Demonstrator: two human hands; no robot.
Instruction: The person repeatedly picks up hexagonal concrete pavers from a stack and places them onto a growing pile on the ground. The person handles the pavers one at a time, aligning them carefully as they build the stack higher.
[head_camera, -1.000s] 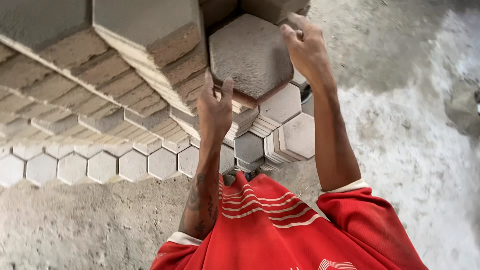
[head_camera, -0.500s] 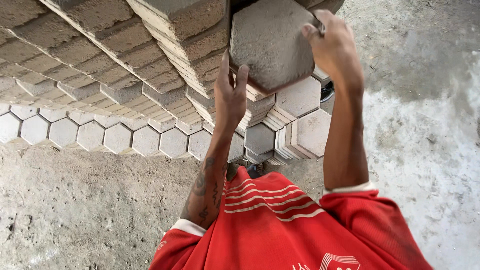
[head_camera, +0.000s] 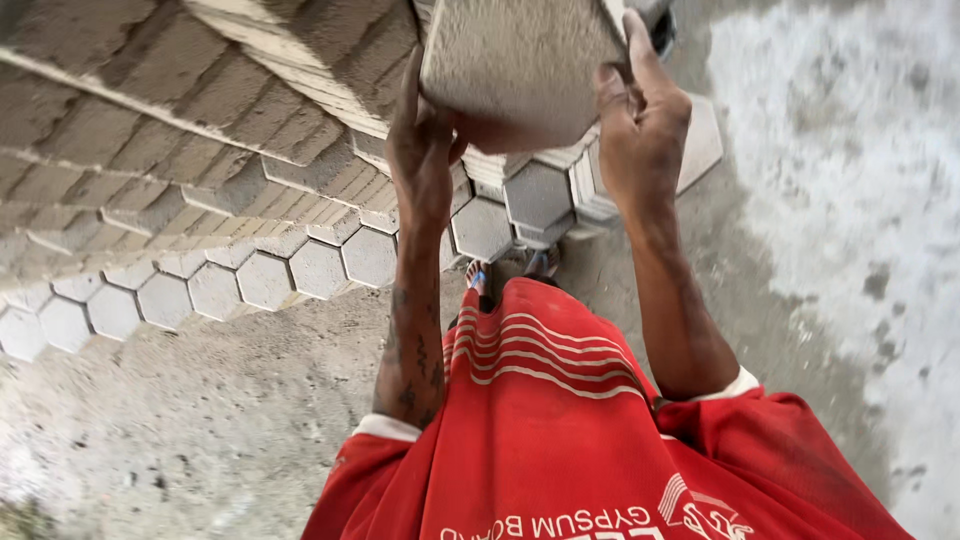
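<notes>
I hold a grey hexagonal concrete paver (head_camera: 520, 65) up in front of me with both hands. My left hand (head_camera: 420, 150) grips its left edge and underside. My right hand (head_camera: 640, 120) clasps its right edge, fingers over the top. The paver hangs close to the camera, just beside the tall stack of hexagonal pavers (head_camera: 200, 130) on my left. My red shirt (head_camera: 560, 420) fills the bottom of the view, and my feet in sandals (head_camera: 510, 270) show below the paver.
Stacked rows of pavers run from the top left down to a low row (head_camera: 250, 280) at ground level. A few loose pavers (head_camera: 590, 185) stand on edge near my feet. Rough concrete ground (head_camera: 200, 420) lies in front; white dusty ground (head_camera: 850, 200) spreads to the right.
The paver has come up and closer to the camera, with both hands still on it. The view has tilted, so the stacks have shifted up and left.
</notes>
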